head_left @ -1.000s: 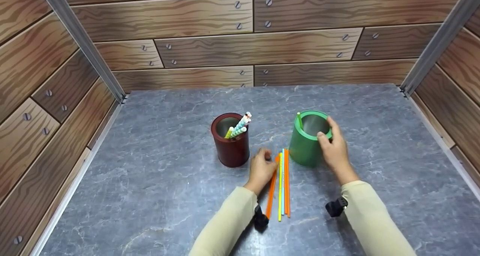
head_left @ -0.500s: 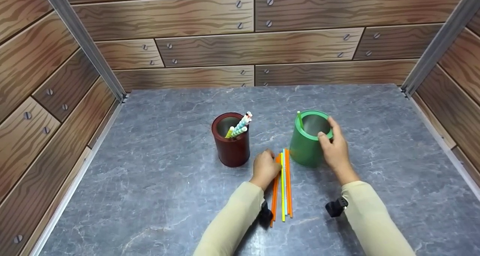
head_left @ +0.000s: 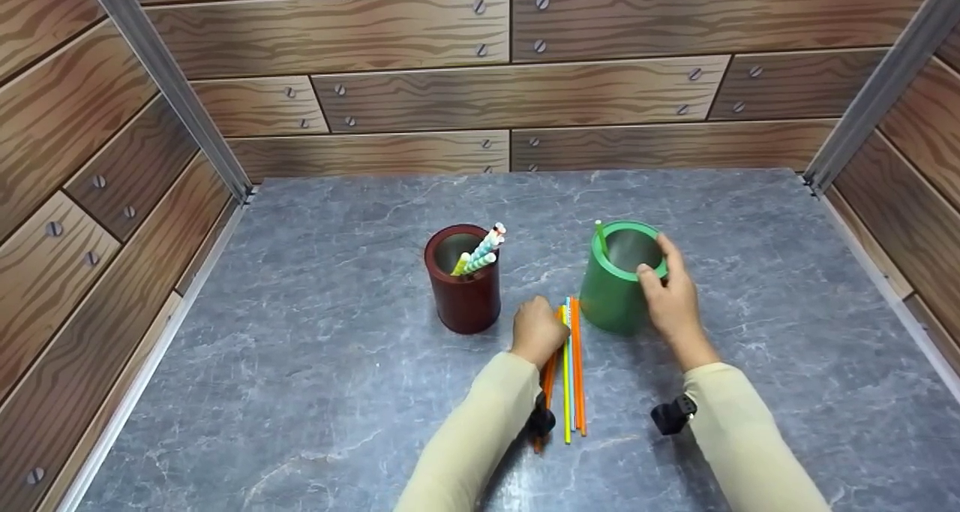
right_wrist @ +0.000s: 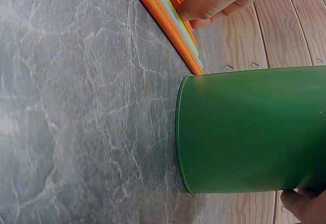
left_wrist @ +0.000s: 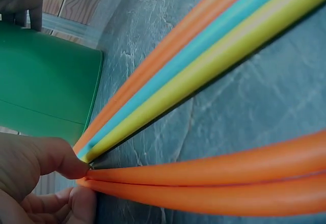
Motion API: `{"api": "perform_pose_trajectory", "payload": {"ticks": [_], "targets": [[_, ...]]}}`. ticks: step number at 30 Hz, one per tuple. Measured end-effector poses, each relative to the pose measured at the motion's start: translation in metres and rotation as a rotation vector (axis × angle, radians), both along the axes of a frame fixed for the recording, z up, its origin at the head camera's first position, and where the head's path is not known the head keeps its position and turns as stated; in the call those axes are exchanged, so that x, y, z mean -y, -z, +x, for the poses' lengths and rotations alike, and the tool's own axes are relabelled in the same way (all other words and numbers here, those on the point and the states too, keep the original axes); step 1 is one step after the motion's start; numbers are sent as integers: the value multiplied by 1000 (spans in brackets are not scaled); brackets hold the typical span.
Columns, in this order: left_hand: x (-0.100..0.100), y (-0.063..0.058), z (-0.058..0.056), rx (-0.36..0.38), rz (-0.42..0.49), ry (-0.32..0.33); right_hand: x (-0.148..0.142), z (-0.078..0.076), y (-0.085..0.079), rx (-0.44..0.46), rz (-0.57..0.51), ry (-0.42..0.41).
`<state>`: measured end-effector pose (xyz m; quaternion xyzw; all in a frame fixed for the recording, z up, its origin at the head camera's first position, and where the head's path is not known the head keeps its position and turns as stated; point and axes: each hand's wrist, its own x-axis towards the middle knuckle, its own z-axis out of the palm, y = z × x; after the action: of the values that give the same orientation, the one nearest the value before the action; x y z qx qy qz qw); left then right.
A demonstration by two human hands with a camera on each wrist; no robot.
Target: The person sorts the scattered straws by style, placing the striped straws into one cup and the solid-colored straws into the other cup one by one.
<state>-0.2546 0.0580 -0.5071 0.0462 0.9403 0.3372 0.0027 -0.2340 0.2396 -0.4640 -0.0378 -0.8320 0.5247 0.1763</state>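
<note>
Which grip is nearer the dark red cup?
Left. The left grip pinches orange straws just right of the dark red cup; the right grip is farther right, holding the green cup.

Two forearms (head_left: pixel 472 441) in cream sleeves (head_left: pixel 750 441) stretch forward, angled toward each other; the left hand (head_left: pixel 539 332) is turned back upward, thumb and fingertips set in a pinch, while the right hand (head_left: pixel 673 302) reaches farther, its thumb parted from the fingers in a grip
</note>
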Motion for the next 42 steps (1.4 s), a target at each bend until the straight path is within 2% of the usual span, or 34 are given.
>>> {"api": "perform_pose_trajectory", "payload": {"ticks": [3, 9, 13, 23, 33, 42], "targets": [[-1, 0, 0, -13, -8, 6, -1, 1, 1, 1, -2, -3], [-2, -1, 0, 54, 10, -6, 0, 1, 0, 5, 2, 2], [-2, 0, -2, 71, 2, -14, 0, 0, -1, -4, 7, 9], [5, 1, -6, 157, 61, -61, 1, 0, -1, 11, 3, 15], [12, 4, -7, 153, 141, -48, 1, 0, -1, -2, -9, 2], [15, -3, -8, 169, 210, -38, 1, 1, -1, -12, -15, -2]]}}
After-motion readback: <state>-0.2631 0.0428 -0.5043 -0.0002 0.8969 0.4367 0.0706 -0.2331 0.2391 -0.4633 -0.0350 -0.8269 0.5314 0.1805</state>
